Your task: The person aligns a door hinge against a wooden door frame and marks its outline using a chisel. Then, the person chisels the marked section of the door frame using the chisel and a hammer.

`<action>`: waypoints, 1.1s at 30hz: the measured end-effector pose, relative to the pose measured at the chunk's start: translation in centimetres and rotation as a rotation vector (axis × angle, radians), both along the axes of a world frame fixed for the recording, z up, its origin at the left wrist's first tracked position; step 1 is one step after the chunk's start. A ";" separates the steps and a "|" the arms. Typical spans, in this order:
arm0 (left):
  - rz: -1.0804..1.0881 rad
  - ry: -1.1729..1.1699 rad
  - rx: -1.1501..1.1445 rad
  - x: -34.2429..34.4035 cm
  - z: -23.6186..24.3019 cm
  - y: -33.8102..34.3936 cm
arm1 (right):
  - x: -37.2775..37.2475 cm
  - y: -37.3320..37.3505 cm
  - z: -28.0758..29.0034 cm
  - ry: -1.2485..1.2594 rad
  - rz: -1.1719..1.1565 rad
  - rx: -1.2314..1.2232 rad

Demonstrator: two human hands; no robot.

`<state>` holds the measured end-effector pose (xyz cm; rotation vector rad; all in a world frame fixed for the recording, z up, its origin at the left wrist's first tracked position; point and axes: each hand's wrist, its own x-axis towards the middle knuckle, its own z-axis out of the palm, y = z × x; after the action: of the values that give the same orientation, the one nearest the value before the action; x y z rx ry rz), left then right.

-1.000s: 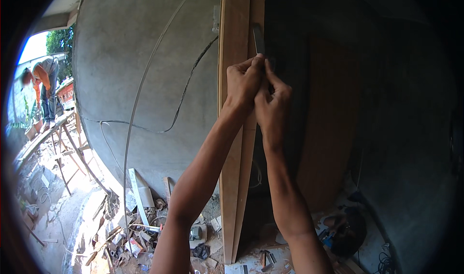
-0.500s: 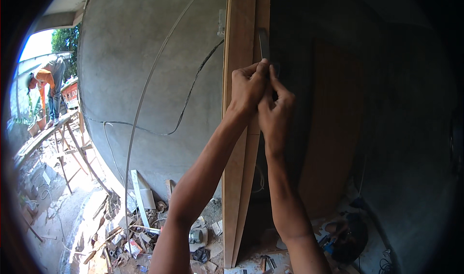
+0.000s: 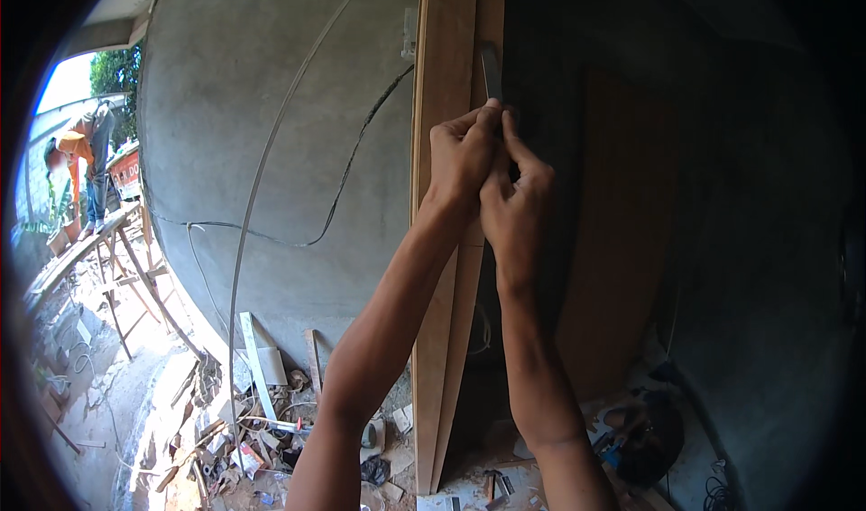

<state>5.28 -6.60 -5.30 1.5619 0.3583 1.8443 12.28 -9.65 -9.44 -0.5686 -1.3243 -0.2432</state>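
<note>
The left hand pinches the lower end of a flat metal blade between thumb and fingers, the blade pointing up toward twelve o'clock over the right-hand part of a wooden post. Close by at four o'clock, the right hand has its fingers bent, the index finger reaching up (whether it grips anything, I cannot tell, as its palm side is hidden). The post runs from twelve to six o'clock behind both hands. At eleven o'clock a pale box sits on the grey wall; at nine, a dark cable crosses that wall, with a co-worker in orange bending over farther out. Rubble lies between seven and eight.
</note>
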 end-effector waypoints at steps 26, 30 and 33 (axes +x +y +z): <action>0.033 0.036 -0.027 -1.8 1.9 -1.0 | -1.8 -0.2 1.6 0.009 -0.003 0.045; 0.059 0.005 0.007 -1.8 1.5 -0.2 | -2.2 0.0 1.3 -0.011 -0.028 0.101; 0.054 0.005 0.025 -2.6 3.4 0.2 | -2.7 -0.9 3.2 -0.023 -0.060 0.074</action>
<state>2.69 -6.45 -1.90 1.5876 0.3843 1.8929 9.62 -10.54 -6.24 -0.5445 -1.3163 -0.3475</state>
